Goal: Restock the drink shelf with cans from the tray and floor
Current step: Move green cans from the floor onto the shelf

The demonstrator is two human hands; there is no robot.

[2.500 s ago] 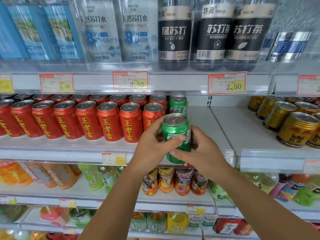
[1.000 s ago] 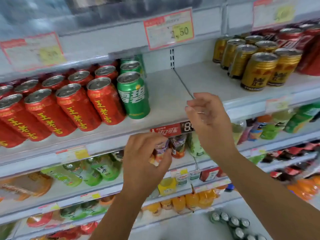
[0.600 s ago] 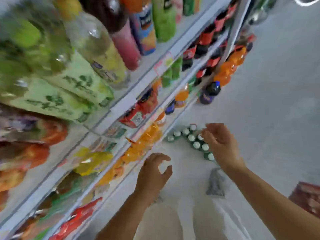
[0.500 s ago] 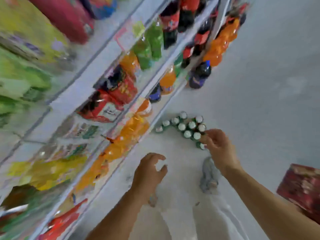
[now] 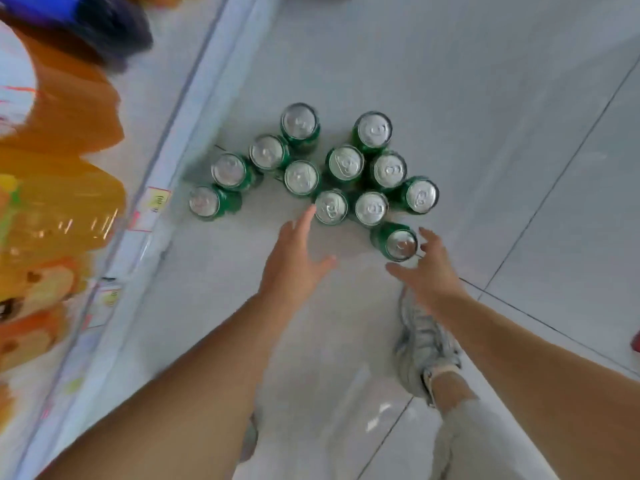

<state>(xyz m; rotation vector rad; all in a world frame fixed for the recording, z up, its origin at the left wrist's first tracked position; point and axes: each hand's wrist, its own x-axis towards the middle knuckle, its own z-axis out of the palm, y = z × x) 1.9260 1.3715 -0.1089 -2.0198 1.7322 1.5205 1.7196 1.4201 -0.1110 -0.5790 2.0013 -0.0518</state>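
Several green cans with silver tops (image 5: pixel 345 164) stand upright in a cluster on the pale tiled floor (image 5: pixel 450 81). My left hand (image 5: pixel 294 261) is open, fingers spread, its fingertips beside the near middle can (image 5: pixel 330 206). My right hand (image 5: pixel 427 268) is open too, thumb and fingers curved around the nearest can (image 5: pixel 398 242) without closing on it. Both hands hold nothing.
The bottom edge of the drink shelf (image 5: pixel 145 216) runs along the left, with blurred orange bottles (image 5: pixel 59 188) above it. My grey shoe (image 5: pixel 424 341) stands just behind the right hand. A red object (image 5: pixel 635 339) shows at the right edge.
The green can was left on the upper shelf. My view dropped from the shelves to the floor, and both empty hands came down to the cans there.
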